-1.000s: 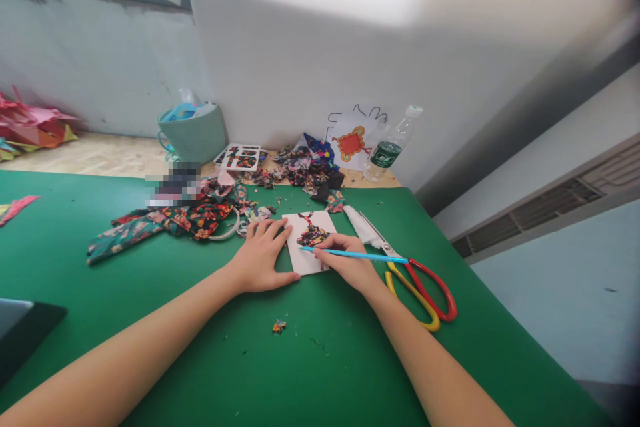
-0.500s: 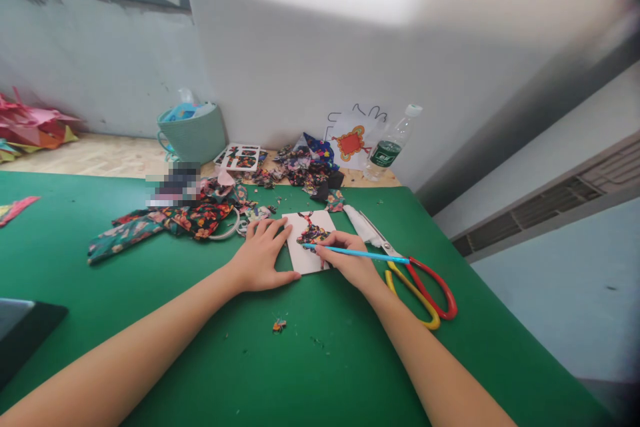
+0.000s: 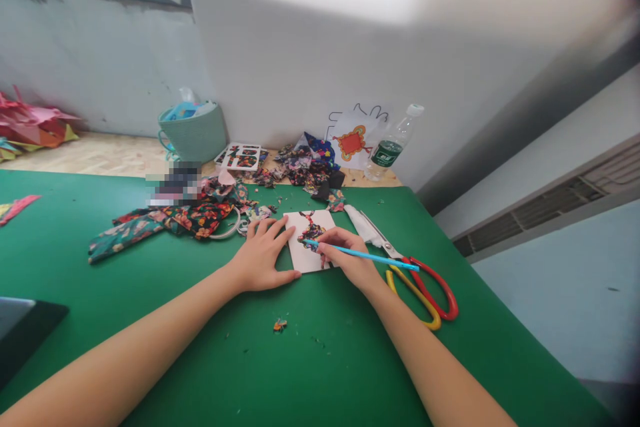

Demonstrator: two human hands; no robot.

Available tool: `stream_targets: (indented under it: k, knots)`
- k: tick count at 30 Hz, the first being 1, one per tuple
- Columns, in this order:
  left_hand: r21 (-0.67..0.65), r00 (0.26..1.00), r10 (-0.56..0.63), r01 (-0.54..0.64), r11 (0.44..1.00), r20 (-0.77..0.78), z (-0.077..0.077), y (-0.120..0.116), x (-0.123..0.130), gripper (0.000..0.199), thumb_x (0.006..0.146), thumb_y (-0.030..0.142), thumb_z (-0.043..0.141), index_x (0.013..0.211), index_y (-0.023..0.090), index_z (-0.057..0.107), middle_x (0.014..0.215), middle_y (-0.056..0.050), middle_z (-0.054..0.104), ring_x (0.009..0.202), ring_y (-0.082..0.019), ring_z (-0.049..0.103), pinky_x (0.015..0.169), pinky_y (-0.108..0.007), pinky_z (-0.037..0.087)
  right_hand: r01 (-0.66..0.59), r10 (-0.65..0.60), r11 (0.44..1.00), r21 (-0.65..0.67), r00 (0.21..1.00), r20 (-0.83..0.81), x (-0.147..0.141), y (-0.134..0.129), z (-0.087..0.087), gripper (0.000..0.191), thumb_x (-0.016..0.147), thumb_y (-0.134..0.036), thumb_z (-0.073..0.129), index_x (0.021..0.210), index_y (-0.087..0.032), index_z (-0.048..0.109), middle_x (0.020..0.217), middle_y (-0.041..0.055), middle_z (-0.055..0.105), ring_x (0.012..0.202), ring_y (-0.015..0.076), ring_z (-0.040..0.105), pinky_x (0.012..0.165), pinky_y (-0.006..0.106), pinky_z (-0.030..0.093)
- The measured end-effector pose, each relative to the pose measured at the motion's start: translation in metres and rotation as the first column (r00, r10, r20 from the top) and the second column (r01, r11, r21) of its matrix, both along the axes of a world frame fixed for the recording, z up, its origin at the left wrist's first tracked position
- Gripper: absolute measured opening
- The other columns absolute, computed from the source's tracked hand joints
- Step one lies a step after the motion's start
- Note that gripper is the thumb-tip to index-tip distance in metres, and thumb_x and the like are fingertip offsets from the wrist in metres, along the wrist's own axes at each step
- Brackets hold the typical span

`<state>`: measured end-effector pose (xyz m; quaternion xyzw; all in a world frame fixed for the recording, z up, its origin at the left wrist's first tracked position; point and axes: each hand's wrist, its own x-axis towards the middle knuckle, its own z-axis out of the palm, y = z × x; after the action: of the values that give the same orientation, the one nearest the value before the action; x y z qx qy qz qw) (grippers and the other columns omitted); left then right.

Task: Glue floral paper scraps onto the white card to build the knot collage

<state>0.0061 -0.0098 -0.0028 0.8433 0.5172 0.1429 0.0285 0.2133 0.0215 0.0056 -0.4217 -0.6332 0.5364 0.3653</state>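
A white card point(image 3: 303, 258) with a dark, colourful fabric pattern lies flat on the green table. My left hand point(image 3: 263, 257) rests with fingers spread, its thumb and fingertips at the card's left edge. My right hand point(image 3: 347, 253) is closed around a thin blue stick point(image 3: 373, 255), whose tip touches the pattern near the middle of the card. Beyond my right hand lie large scissors point(image 3: 425, 290) with red and yellow handles, and a white tube point(image 3: 361, 223) is beside their blades.
Floral cloth point(image 3: 195, 217) and fabric scraps point(image 3: 310, 170) lie behind the card. A green basket point(image 3: 195, 137), a plastic bottle point(image 3: 390, 147) and a drawing point(image 3: 353, 140) stand by the wall. A dark object point(image 3: 30, 330) sits at the left; a small scrap point(image 3: 280, 325) lies in front.
The blue stick's tip has moved slightly up and right on the pattern, and its rear end has shifted right and down. My left hand has barely moved.
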Motion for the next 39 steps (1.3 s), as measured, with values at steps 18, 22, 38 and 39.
stream_targets:
  k: [18, 22, 38, 39]
  knots:
    - [-0.018, 0.999, 0.033, -0.033, 0.999, 0.016, -0.003, 0.001, 0.000, 0.083, 0.067, 0.066, 0.049, 0.133, 0.020, 0.030, 0.139, -0.013, 0.027, 0.119, -0.036, 0.026, 0.097, -0.052, 0.013, 0.051, -0.088, 0.986, 0.160, 0.969, 0.231, 0.003, 0.000, -0.013, 0.020, 0.069, -0.035, 0.060, 0.062, -0.018, 0.053, 0.054, -0.0011, 0.058, 0.049, 0.0123, 0.051, 0.049, 0.024, 0.040]
    - [-0.030, 1.000, 0.023, -0.023, 0.999, 0.011, -0.001, 0.000, 0.000, 0.085, 0.065, 0.068, 0.048, 0.134, 0.021, 0.029, 0.139, -0.013, 0.026, 0.119, -0.036, 0.026, 0.097, -0.052, 0.012, 0.050, -0.081, 0.988, 0.144, 0.973, 0.218, 0.003, 0.001, -0.012, 0.018, 0.069, -0.033, 0.059, 0.063, -0.018, 0.052, 0.053, -0.0013, 0.058, 0.049, 0.0123, 0.052, 0.050, 0.024, 0.041]
    - [0.007, 1.000, 0.007, -0.007, 1.000, 0.017, 0.001, 0.000, 0.000, 0.070, 0.069, 0.051, 0.052, 0.130, 0.020, 0.035, 0.134, -0.011, 0.033, 0.118, -0.033, 0.026, 0.098, -0.049, 0.012, 0.073, -0.082, 0.994, 0.080, 0.990, 0.117, -0.004, -0.005, -0.012, 0.019, 0.070, -0.034, 0.060, 0.067, -0.019, 0.050, 0.060, 0.0004, 0.062, 0.053, 0.0132, 0.057, 0.054, 0.025, 0.045]
    - [0.008, 1.000, 0.008, -0.008, 1.000, 0.015, 0.001, 0.000, 0.000, 0.070, 0.069, 0.050, 0.052, 0.130, 0.020, 0.035, 0.134, -0.011, 0.032, 0.118, -0.033, 0.026, 0.098, -0.048, 0.013, 0.080, -0.087, 0.994, 0.076, 0.991, 0.106, -0.004, -0.005, -0.012, 0.019, 0.070, -0.034, 0.060, 0.068, -0.019, 0.050, 0.060, 0.0006, 0.062, 0.054, 0.0135, 0.057, 0.054, 0.025, 0.045]
